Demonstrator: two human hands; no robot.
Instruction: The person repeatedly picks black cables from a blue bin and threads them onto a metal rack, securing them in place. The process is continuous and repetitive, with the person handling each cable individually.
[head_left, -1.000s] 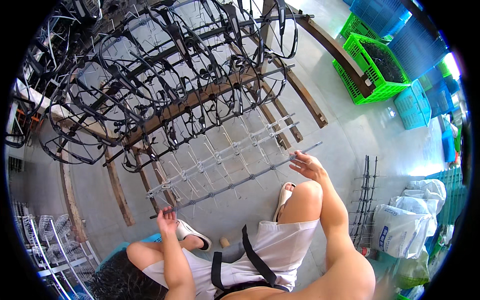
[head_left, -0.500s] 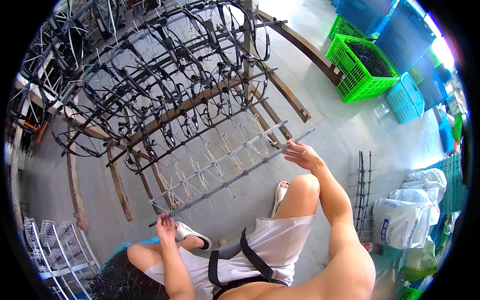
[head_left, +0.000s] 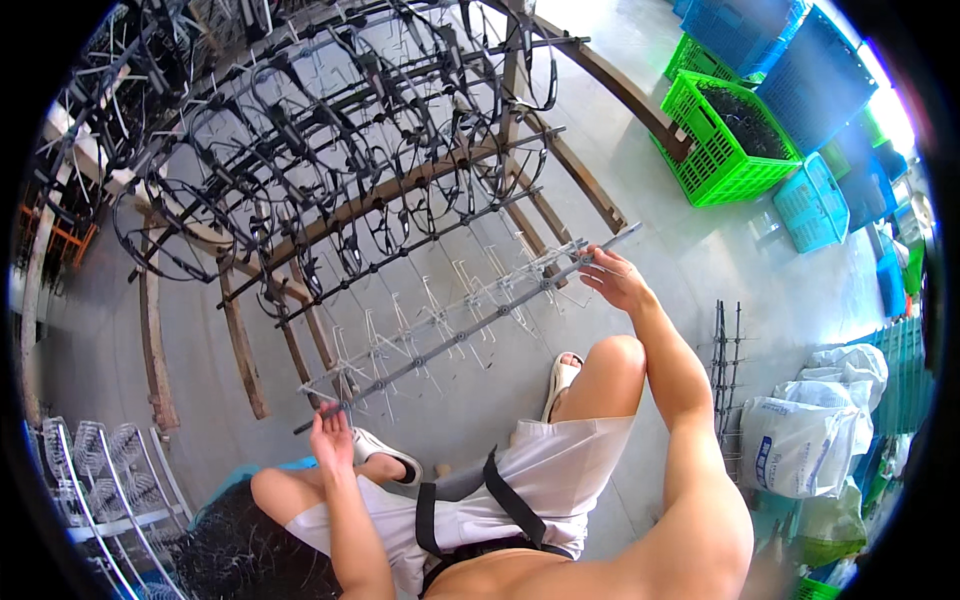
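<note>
My two hands support a long grey bar (head_left: 461, 337) set with thin wire hooks, slanting from lower left to upper right above my knees. Near its lower end my left hand (head_left: 332, 438) has its fingers closed round the bar. My right hand (head_left: 614, 280) grips it close to the upper end, fingers bent. Just beyond lies a second, lighter rod with wire prongs (head_left: 440, 315); the two overlap, so I cannot tell whether they are joined. Past it stands a brown rack (head_left: 390, 190) hung with several rows of black curved frame-like parts (head_left: 345, 125).
Brown rack legs (head_left: 240, 355) stretch over the grey floor. Green crates (head_left: 735, 150) with dark pieces and blue crates (head_left: 815, 75) stand at the far right. White sacks (head_left: 805, 440) and dark upright rods (head_left: 725, 370) are to my right. A wire rack (head_left: 110, 490) and a heap of black pieces (head_left: 255, 545) are at left.
The bar has shifted slightly up on the right, and its left end a little up. It now sits closer to the second rod. Both hands keep their hold.
</note>
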